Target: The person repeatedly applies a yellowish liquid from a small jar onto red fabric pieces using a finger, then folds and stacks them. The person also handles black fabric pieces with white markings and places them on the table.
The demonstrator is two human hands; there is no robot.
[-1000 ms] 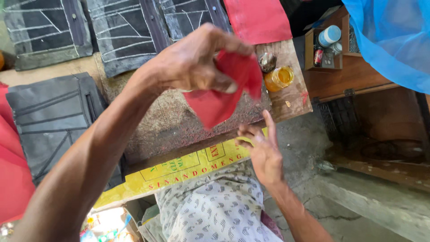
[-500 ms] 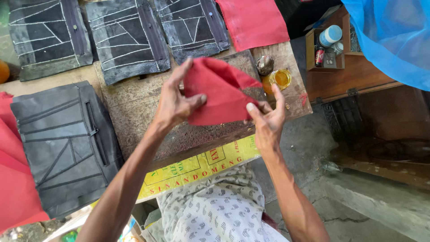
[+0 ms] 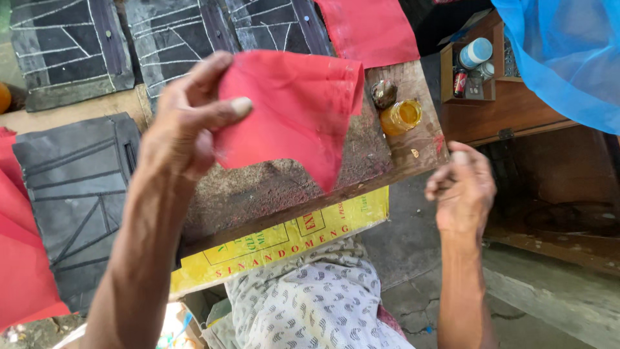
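We see the left hand (image 3: pixel 187 129) raised over the worn wooden work board (image 3: pixel 284 187), thumb and forefinger pinching the upper left edge of a thin red fabric piece (image 3: pixel 290 110), which hangs slack in the air above the board, its lower corner pointing down toward the board's front edge. The right hand (image 3: pixel 462 187) hovers off the board's right end, apart from the fabric, fingers curled loosely inward and holding nothing that we can make out. On the board's far right corner stands a small open jar of amber-yellow liquid (image 3: pixel 402 116), with a dark rounded lid-like object (image 3: pixel 383 94) just beside it. Behind, an open wooden box (image 3: pixel 478 97) holds a white-capped blue container (image 3: pixel 476 52) and a small red tin (image 3: pixel 459 83). Dark grey panels chalked with white lines (image 3: pixel 77 187) lie left and beyond, and another red cloth (image 3: pixel 368 29) lies at the board's far end. A yellow printed sheet (image 3: pixel 284 239) hangs below the board's near edge.
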